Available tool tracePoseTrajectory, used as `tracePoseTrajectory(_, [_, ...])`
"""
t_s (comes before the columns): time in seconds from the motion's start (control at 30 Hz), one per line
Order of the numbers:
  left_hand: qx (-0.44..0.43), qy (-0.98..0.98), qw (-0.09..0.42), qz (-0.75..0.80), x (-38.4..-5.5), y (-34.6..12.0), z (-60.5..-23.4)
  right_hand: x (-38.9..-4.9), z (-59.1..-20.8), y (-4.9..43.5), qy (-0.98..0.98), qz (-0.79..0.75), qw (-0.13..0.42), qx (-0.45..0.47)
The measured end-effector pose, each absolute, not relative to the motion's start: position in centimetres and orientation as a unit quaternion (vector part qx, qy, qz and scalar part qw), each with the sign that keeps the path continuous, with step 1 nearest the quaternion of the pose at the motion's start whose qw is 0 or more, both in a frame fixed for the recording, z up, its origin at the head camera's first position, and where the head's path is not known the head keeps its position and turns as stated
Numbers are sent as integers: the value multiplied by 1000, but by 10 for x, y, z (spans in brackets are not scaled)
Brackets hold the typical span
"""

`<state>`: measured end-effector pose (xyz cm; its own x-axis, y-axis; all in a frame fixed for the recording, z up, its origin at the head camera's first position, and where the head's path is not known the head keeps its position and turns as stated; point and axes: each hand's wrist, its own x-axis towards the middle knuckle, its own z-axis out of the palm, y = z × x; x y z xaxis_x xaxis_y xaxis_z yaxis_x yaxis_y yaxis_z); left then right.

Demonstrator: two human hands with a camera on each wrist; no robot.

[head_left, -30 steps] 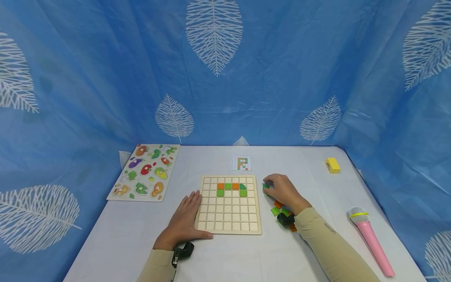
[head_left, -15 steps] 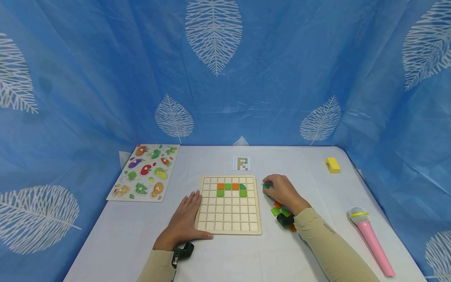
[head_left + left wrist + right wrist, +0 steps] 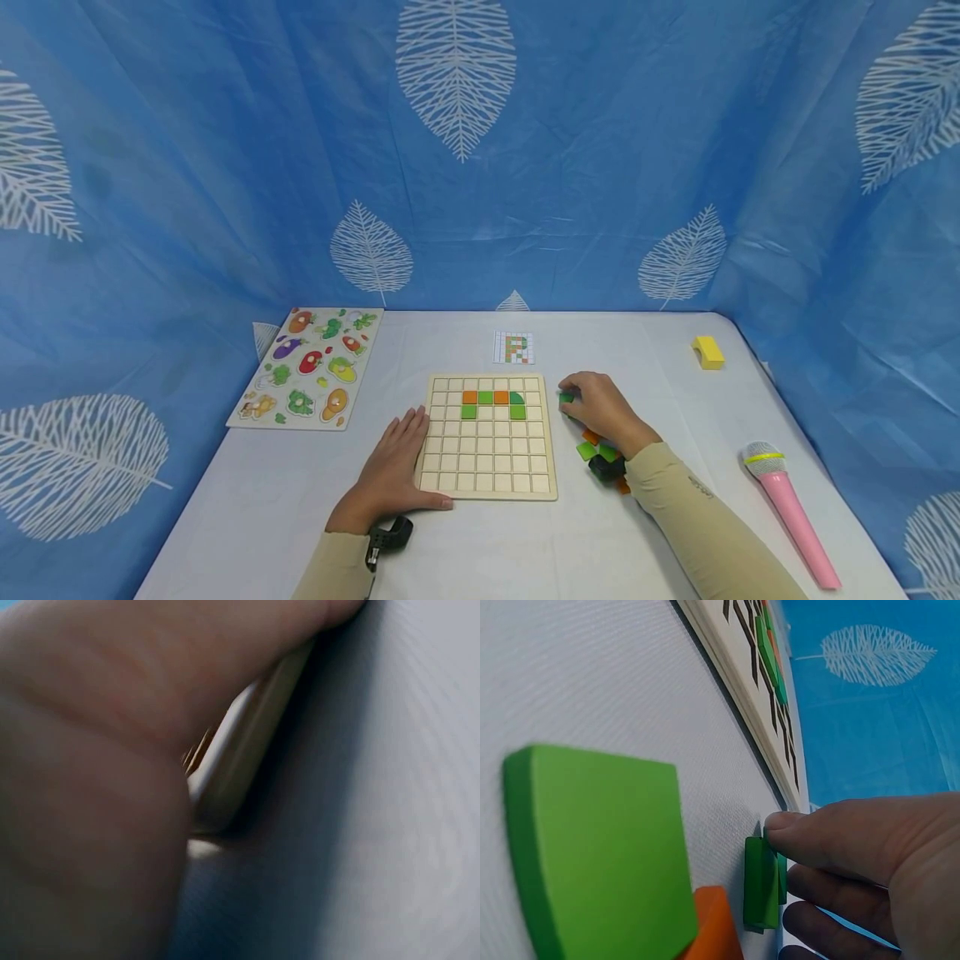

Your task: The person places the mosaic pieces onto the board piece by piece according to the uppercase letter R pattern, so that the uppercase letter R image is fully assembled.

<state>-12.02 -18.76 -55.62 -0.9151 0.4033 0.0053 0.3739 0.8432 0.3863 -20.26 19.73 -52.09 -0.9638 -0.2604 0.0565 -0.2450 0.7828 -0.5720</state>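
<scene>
A square wooden grid board [image 3: 487, 462] lies on the table, with several orange and green tiles set in its upper cells. Spread along its left edge is my left hand [image 3: 392, 468], fingers straight and thumb at the near left corner. Right of the board, my right hand [image 3: 603, 408] pinches a dark green tile [image 3: 759, 889] between thumb and fingers, low at the tabletop. Another green piece shows just behind that tile in the right wrist view. Loose light green tiles [image 3: 587, 451] and orange tiles [image 3: 714, 926] lie under the right wrist, partly hidden by it.
Behind the board lies a small card with a coloured grid pattern [image 3: 514, 347]. A vegetable puzzle board [image 3: 315, 354] is at the far left. Toward the right are a yellow arched block [image 3: 708, 352] and a pink toy microphone [image 3: 798, 525]. A blue curtain [image 3: 585, 167] stands behind the table.
</scene>
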Motion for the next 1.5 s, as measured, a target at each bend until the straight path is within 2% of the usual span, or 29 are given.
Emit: tracePoseTrajectory(1.5, [204, 958, 40, 196, -119, -187, -555, -204, -524, 198, 945, -295, 11, -143])
